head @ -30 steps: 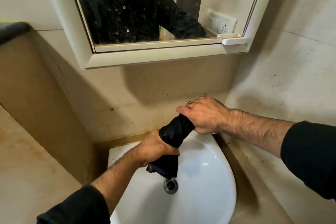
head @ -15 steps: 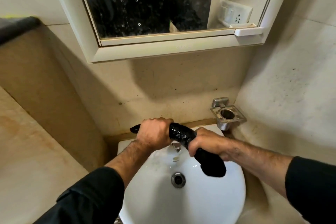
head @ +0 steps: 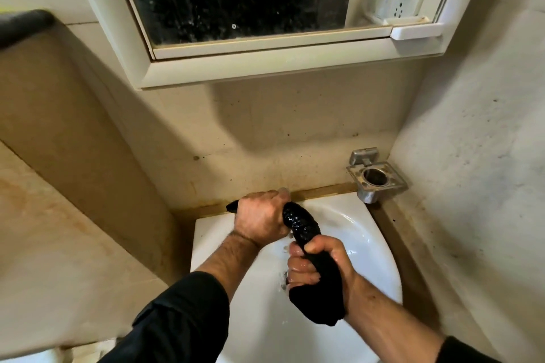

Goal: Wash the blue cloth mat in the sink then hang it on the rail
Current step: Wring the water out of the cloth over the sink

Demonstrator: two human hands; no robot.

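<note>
A white-framed mirror cabinet [head: 274,65] hangs on the stained wall above a white sink [head: 365,233]. Over the basin the cloth mat [head: 300,222], rolled and twisted into a dark, wet, glistening rope, runs between two fists. The left hand [head: 261,218] clamps its far end near the wall; the right hand [head: 320,264] grips nearer, a loose tail hanging below. A metal holder [head: 376,180] sits at the sink's back corner.
</note>
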